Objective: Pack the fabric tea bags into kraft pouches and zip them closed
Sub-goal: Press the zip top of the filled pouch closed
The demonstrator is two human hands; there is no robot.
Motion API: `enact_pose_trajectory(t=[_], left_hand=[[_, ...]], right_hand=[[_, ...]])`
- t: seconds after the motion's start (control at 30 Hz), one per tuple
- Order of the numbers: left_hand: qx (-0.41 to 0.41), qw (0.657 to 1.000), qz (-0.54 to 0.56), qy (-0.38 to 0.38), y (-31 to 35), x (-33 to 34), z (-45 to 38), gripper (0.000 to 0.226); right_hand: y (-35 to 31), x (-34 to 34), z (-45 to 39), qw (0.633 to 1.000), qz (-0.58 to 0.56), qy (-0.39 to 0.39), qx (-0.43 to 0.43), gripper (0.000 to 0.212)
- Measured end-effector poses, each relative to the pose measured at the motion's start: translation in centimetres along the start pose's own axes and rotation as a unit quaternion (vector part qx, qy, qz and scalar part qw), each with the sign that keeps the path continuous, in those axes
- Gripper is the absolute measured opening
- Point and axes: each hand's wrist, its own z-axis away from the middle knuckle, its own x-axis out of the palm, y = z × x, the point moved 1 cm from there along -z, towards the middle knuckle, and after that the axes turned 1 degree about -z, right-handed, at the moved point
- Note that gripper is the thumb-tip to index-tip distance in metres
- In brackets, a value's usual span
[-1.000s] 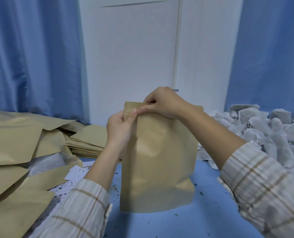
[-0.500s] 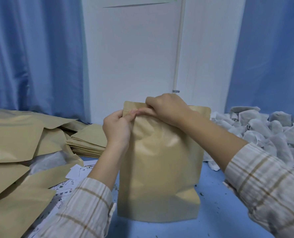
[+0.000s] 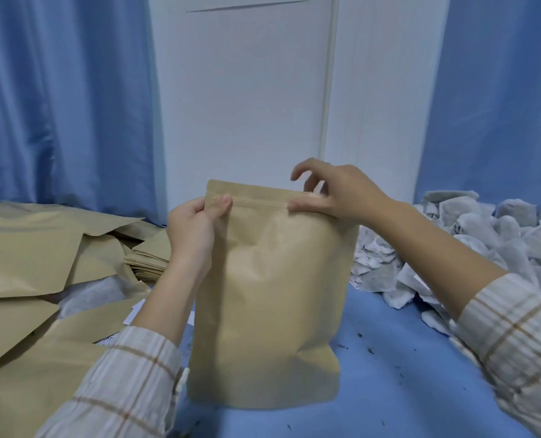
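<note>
The blue table (image 3: 389, 390) carries an upright kraft pouch (image 3: 272, 295) beneath the fingers (image 3: 221, 203), flat pouches (image 3: 25, 248) left of them, tea bags (image 3: 484, 235) right.

Soft, even, cool light filled the head view, with no hard glare. Only faint shadows lay under the kraft pouch (image 3: 272, 298) on the blue table (image 3: 389, 390). The blue curtains (image 3: 57, 105) bowed at both edges from the wide-angle lens. The plaid sleeves (image 3: 515, 349) in the lower corners looked stretched and soft, and fine detail was smeared throughout.
</note>
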Motion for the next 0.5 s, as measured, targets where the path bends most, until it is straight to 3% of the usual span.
enact_pose_trajectory(t=[0.07,0.17,0.33,0.4,0.47,0.5], left_hand=[[-0.006,1.000,0.024,0.002,0.0,-0.5,-0.1,0.013],[-0.005,0.999,0.036,0.000,-0.3,-0.4,0.1,0.012],[0.035,0.999,0.037,0.000,-0.5,-0.1,0.8,0.012],[0.045,0.998,0.050,-0.011,-0.5,0.0,1.1,0.014],[0.046,0.997,0.059,-0.022,-0.6,0.3,1.4,0.017],[0.048,0.996,0.064,-0.028,-0.7,0.3,1.5,0.018]], right_hand=[[0.7,-0.6,0.8,0.996,-0.087,0.033,-0.016,0.030],[0.5,-1.2,0.9,0.999,-0.027,0.022,-0.014,0.032],[-2.0,-2.3,-0.2,0.979,0.168,-0.112,-0.026,0.069],[-2.8,-2.2,-0.6,0.970,0.153,-0.190,0.012,0.063],[-3.5,-1.9,-0.7,0.942,0.107,-0.312,0.066,0.046],[-3.8,-1.7,-0.8,0.925,0.086,-0.360,0.083,0.047]])
